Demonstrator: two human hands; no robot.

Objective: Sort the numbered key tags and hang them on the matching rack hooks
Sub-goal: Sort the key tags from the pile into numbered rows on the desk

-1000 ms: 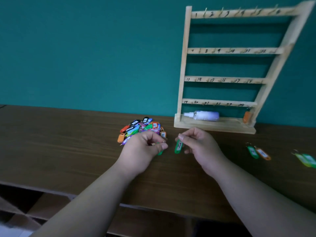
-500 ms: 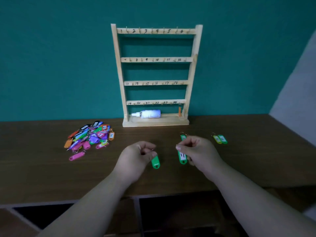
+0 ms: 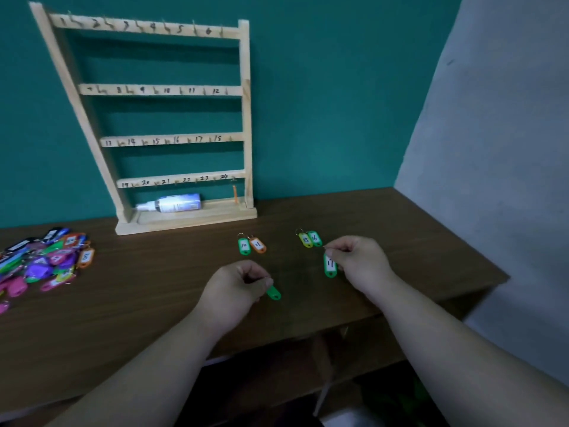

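Plainly, each hand grips a tag. The right hand (image 3: 357, 260) pinches the ring of the green tag marked 17 (image 3: 330, 266), which dangles just above the table (image 3: 154, 303) near the yellow 15 tag (image 3: 305, 240) and the green 16 tag (image 3: 314, 238). The left hand (image 3: 237, 288) curls round the top of a second green tag (image 3: 273, 293), whose number is hidden. These tags look light, stiff plastic on thin wire rings. The ring is probably the best hold, since it must slip over a hook, though the body may swing. Bare wood lies open between the hands and the rack (image 3: 246, 118), where the numeral 17 (image 3: 199, 139) sits on the third rail. The table's front edge runs close under both forearms, so a dropped tag could slide off. The pile of tags (image 3: 46, 260) lies well apart at the left.
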